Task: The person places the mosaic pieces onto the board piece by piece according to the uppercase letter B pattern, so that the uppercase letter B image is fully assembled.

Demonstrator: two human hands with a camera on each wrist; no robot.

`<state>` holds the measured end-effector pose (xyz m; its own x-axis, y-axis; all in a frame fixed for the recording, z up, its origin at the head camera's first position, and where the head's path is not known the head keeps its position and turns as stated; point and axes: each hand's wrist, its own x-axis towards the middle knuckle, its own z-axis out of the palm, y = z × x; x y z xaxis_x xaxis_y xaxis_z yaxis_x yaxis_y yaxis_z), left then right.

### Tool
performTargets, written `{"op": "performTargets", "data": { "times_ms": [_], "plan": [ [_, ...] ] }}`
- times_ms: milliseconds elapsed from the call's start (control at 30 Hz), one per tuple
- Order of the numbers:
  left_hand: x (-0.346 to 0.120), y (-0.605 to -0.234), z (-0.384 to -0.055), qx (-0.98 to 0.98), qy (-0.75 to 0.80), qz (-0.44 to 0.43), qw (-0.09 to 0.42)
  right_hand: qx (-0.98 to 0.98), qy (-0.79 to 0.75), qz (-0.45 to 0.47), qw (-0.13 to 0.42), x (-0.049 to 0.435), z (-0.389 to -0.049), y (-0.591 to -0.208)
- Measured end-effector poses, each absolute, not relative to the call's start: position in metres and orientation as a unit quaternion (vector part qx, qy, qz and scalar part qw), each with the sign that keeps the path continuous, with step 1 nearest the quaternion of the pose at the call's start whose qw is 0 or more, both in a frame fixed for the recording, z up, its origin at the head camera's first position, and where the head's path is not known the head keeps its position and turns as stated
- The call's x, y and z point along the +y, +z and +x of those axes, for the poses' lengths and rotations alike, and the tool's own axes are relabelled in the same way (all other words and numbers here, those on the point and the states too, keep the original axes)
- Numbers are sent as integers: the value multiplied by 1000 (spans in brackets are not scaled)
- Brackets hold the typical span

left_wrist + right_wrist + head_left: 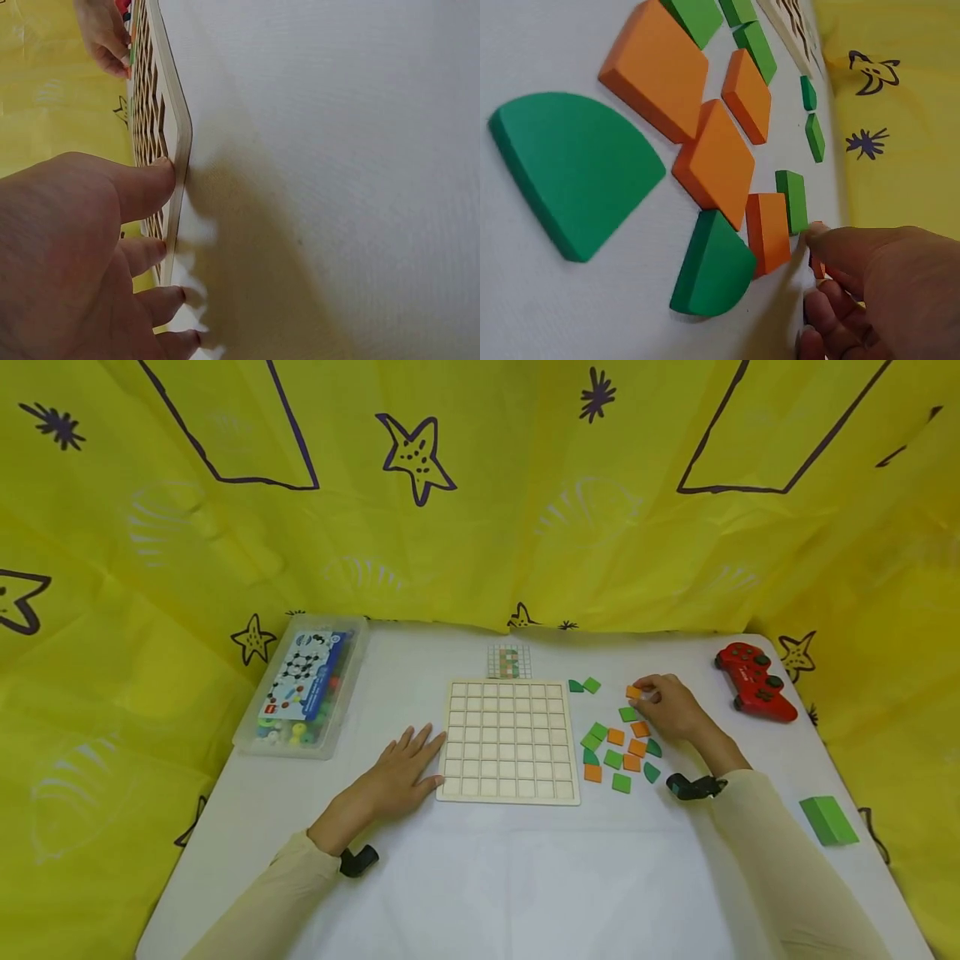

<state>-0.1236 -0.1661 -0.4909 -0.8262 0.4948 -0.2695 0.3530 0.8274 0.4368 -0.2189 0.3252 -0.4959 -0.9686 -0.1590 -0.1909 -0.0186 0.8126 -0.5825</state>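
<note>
My left hand (402, 774) lies with spread fingers at the left edge of a pale wooden grid board (459, 795), its thumb touching the rim in the left wrist view. To the right of the board, my right hand (670, 706) pinches an orange square tile (633, 692) between thumb and fingers. In the right wrist view most of that orange tile (817, 266) is hidden behind the thumb. Nearest to it lie a light green square tile (792, 201) and another orange tile (768, 232). Dark green quarter-round tiles (574, 169) are scattered among the squares.
A small printed pattern card (509, 662) lies behind the board. At the left stands a clear plastic box (322, 739) of colourful parts. A red game controller (753, 681) and a green block (828, 820) are on the right. Yellow printed cloth (480, 552) hangs around the table.
</note>
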Motion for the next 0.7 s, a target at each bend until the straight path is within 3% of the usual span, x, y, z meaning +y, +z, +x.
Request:
{"op": "performTargets", "data": {
  "times_ms": [433, 700],
  "plan": [
    [-163, -489, -123, 938, 178, 230, 190, 940, -325, -35, 97, 311, -227, -494],
    [-163, -490, -122, 939, 173, 226, 193, 926, -363, -66, 82, 261, -234, -488]
  ]
}}
